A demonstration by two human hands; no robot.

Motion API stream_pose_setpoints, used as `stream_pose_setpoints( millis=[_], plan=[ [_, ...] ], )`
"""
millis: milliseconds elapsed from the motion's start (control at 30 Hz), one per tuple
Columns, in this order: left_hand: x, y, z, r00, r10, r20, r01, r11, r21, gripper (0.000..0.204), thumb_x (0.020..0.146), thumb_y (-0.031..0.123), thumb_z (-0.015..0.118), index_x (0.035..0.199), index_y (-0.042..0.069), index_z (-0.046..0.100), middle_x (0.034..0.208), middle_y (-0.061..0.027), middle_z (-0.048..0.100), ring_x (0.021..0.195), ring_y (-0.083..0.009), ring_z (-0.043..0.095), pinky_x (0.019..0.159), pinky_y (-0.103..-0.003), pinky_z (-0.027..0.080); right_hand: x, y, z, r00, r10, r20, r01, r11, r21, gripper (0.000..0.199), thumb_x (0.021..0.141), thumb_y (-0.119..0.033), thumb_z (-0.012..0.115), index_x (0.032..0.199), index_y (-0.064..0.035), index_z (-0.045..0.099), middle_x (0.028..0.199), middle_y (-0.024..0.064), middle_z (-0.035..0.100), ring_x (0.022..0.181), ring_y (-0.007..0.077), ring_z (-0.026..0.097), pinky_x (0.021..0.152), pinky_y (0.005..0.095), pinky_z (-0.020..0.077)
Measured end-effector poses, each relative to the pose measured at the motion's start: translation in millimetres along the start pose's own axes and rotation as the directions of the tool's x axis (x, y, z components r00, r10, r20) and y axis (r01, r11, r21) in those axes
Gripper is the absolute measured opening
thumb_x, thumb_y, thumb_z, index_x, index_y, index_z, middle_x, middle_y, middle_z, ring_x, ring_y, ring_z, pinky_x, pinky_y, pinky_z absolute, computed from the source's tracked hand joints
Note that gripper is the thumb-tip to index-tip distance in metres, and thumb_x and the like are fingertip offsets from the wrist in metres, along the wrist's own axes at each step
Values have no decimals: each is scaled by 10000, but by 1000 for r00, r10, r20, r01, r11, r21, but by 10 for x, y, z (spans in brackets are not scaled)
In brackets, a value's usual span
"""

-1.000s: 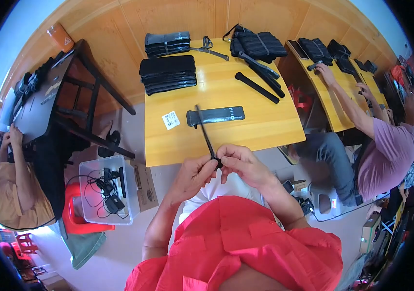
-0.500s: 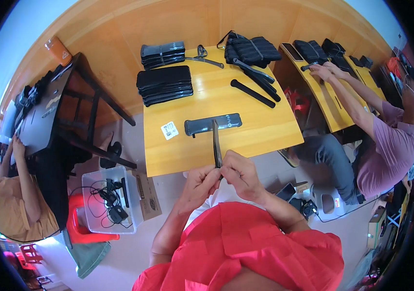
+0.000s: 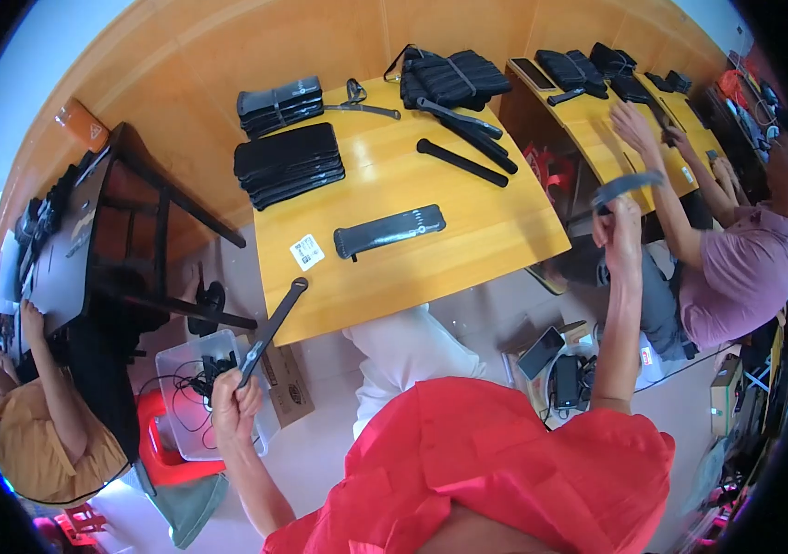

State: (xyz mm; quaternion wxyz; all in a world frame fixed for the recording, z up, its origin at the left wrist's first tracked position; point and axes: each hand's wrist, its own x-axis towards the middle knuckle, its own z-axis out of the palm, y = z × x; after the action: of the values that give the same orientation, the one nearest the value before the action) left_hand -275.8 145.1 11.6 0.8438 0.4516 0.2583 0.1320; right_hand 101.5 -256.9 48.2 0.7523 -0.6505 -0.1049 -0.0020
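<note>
Both hands grip something: left hand [image 3: 235, 403] fists a black rod [image 3: 272, 331] pointing to 1 o'clock, right hand [image 3: 618, 235] lifts a dark sleeve [image 3: 627, 187] at 3 o'clock.

Both arms are flung wide of the wooden table [image 3: 468, 249]. The left hand [image 3: 235, 406] is fisted below its front-left corner; the right hand [image 3: 618, 231] is raised, fingers clenched, beyond its right edge.

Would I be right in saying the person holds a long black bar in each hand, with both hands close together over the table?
Not quite: in the head view the hands are spread wide apart, the left hand out to the left with one black bar, the right hand raised on the right with another bar.
</note>
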Motion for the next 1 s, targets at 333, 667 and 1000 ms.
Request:
stream_pose_setpoints(
  millis=[333, 667, 1000],
  plan=[
    [650, -947, 318, 972, -21, -236, 26, 1000, 17, 268, 919, 288, 522, 772, 64, 526, 596, 19, 474, 482, -64, 426, 422, -194, 327, -333, -266, 624, 804, -235, 545, 555, 626, -548, 133, 817, -83, 585, 758, 35, 591, 594, 80, 520, 500, 153, 522, 468, 274, 387],
    [788, -1269, 386, 900, -162, -404, 240, 959, 151, 416, 892, 396, 530, 867, -8, 625, 619, -65, 600, 483, -109, 560, 423, -205, 417, -404, -170, 621, 848, -75, 524, 336, 842, -422, 92, 792, -7, 605, 844, 41, 663, 692, 74, 603, 545, 97, 566, 494, 216, 442],
    [601, -656, 1344, 839, 486, 245, -478, 440, 760, 367, 771, 104, 701, 1107, 14, 583, 980, -135, 631, 823, -131, 605, 722, -244, 462, -715, -158, 1174, 403, 1, 915, 473, 856, -209, 144, 710, 36, 641, 851, 4, 642, 744, 103, 609, 660, 207, 618, 569, 292, 471]
  ],
)
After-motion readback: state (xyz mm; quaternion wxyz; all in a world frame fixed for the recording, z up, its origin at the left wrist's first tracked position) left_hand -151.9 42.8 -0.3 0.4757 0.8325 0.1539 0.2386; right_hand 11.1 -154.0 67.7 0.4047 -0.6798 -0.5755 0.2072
